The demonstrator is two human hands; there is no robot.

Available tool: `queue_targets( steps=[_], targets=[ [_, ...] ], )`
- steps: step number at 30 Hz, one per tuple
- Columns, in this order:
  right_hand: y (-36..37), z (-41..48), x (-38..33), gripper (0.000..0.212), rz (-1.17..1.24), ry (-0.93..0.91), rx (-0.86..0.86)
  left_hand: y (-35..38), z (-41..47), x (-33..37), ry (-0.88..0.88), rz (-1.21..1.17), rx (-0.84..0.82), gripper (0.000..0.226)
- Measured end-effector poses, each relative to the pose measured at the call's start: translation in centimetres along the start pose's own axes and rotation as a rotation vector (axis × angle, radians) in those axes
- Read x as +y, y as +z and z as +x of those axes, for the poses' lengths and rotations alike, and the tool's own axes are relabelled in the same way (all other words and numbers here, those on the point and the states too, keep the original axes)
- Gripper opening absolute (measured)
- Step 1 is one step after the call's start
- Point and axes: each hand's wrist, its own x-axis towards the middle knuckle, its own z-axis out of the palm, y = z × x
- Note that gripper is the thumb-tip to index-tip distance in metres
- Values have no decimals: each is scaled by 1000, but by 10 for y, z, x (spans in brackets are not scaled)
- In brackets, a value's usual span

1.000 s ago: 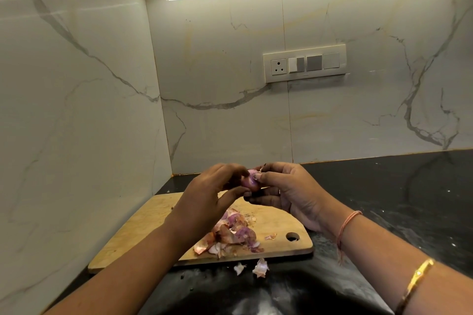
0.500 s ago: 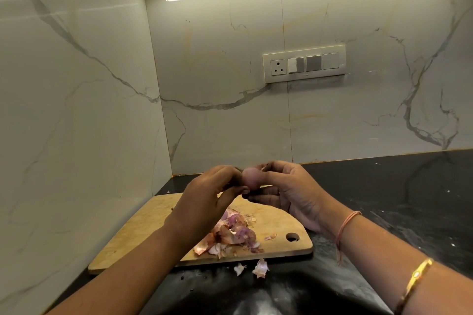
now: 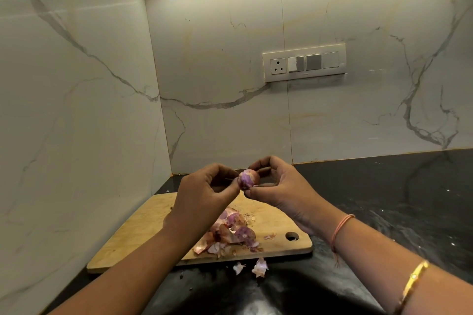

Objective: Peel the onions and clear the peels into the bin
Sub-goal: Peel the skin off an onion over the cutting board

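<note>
While left hand point(image 3: 204, 194) and right hand point(image 3: 284, 192) pinch onion point(image 3: 247, 178) | peels point(image 3: 230, 234) crowd board point(image 3: 143, 238) front edge

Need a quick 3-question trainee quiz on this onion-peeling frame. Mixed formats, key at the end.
1. True or false: the onion rests on the cutting board.
2. Where is the main peel heap? A) in a bin B) on the cutting board C) in a bowl
3. Fill in: ___ pale peel scraps lie on the counter just off the board's near edge.
Key: 1 false, the left hand and right hand pinch it above the board; 2 B; 3 two.
</note>
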Motion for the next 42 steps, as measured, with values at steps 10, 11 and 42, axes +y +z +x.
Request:
queue_targets(
  steps=[10,11,42],
  targets=[
    [6,-2,-4,37,-53,-35,-14,4,-1,2,-21,116,81,23],
    [7,-2,-4,36,-47,-36,-18,3,-1,2,-25,120,84,23],
    [11,-2,-2,33,-137,-101,27,2,-1,4,-1,171,100,12]
  ],
)
